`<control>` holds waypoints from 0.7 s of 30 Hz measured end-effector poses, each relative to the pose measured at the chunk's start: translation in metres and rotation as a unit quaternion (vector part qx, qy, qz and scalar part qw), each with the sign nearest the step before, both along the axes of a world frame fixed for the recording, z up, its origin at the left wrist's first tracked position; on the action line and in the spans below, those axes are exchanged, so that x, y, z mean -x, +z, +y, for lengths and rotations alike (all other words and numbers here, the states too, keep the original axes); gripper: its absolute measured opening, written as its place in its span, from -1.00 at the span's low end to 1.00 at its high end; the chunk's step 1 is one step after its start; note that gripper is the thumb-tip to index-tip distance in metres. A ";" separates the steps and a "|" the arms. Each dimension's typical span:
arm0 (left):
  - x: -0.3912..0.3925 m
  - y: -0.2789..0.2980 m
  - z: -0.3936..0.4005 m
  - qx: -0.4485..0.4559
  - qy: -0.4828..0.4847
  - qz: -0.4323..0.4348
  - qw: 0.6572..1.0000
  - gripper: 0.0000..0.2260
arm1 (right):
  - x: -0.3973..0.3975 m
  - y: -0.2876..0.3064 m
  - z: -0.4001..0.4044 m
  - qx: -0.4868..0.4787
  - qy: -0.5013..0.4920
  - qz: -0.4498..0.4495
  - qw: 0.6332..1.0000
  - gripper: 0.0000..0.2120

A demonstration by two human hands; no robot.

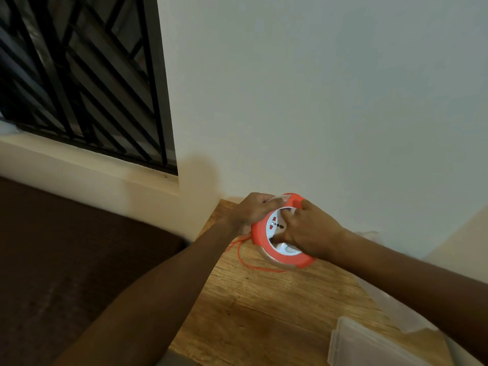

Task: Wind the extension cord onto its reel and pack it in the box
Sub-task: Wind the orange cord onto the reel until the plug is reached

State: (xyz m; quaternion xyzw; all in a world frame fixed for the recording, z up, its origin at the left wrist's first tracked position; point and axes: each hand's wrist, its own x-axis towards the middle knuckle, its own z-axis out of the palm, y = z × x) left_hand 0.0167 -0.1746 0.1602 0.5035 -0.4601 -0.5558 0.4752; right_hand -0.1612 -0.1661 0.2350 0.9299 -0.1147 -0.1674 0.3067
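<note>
An orange round cord reel (pixel 260 240) with a white socket face is held tilted just above the wooden table (pixel 264 313). My left hand (pixel 253 211) grips its upper left rim. On the white centre lies my right hand (pixel 307 229), fingers curled onto the hub. A thin orange cord (pixel 241 257) loops loosely from the reel's lower left side down over the table. A clear plastic box (pixel 361 344) lies at the table's near right; my right forearm hides part of it.
The table stands against a pale wall (pixel 317 101), in a corner. A dark barred window (pixel 79 75) with a sill is at upper left. Dark brown floor or bedding (pixel 66 260) lies left of the table.
</note>
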 end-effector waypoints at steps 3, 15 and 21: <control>0.002 -0.001 0.001 0.011 0.016 0.014 1.000 -0.61 | 0.002 0.004 -0.005 -0.008 -0.007 -0.056 0.998 -0.52; 0.044 0.012 -0.008 0.102 0.276 0.043 0.955 -0.72 | -0.005 -0.024 -0.017 -0.389 -0.422 -0.644 0.506 -0.60; 0.033 -0.003 0.000 0.077 0.225 0.033 0.971 -0.74 | 0.010 -0.036 0.001 -0.404 -0.406 -0.602 0.557 -0.53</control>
